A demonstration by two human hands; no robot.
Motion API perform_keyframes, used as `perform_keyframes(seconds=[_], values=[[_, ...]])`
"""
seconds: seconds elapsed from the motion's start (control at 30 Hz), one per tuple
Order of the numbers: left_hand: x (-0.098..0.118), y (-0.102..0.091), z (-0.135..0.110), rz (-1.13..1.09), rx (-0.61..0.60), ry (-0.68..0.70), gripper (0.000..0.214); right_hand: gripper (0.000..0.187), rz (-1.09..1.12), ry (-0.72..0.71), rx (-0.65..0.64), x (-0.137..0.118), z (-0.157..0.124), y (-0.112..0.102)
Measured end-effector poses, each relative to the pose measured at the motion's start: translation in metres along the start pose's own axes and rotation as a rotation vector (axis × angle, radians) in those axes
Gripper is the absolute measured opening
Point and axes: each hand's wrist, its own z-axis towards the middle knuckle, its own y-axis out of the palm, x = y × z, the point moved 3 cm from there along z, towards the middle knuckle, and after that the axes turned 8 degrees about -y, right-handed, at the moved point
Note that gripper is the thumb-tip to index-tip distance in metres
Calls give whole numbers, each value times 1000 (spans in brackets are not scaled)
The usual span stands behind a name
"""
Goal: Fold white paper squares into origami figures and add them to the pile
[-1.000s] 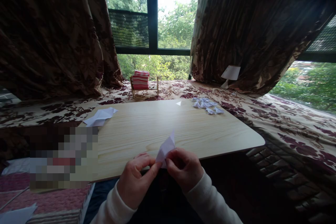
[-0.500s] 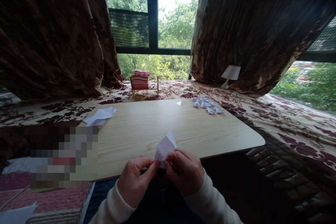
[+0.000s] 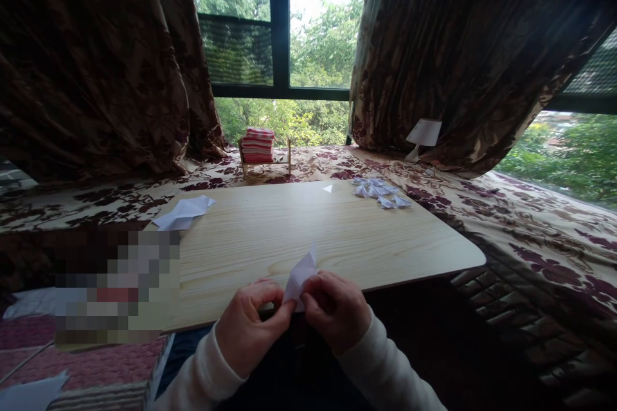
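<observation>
A partly folded piece of white paper [image 3: 299, 273] is held between my two hands, just over the near edge of the wooden table [image 3: 270, 225]. My left hand [image 3: 253, 321] pinches its lower left side between thumb and fingers. On the other side, my right hand [image 3: 337, 311] grips the right edge with bent fingers. One pointed corner of the paper sticks up and away from me; its lower part is partly hidden by my fingers.
Several small folded paper pieces [image 3: 378, 191] lie at the table's far right. White paper sheets [image 3: 186, 212] rest at the far left corner. Beyond the table stand a small rack with striped cloths [image 3: 258, 145] and a white lamp [image 3: 424, 133]. More paper [image 3: 33, 393] lies at lower left.
The paper has turned and narrowed in my hands, its sides drawn closer together. My right hand has shifted slightly left. Everything else stays where it was.
</observation>
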Motion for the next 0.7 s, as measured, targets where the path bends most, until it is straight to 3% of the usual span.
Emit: perform_keyframes(seconds=[0.17,0.33,0.43,0.6,0.7], values=[[-8,9,-2,-110,110,-99,19,11,205,109,77,4,1,-3],[-14,10,-5,-154,268,-167,22,14,112,152,140,4,-9,-6],[-13,8,-7,-161,317,-199,22,16,106,261,146,4,-18,1],[-9,15,-10,-330,288,-270,20,23,440,456,163,4,-24,21],[-7,20,-13,-427,245,-305,20,26,570,477,177,4,-20,23]])
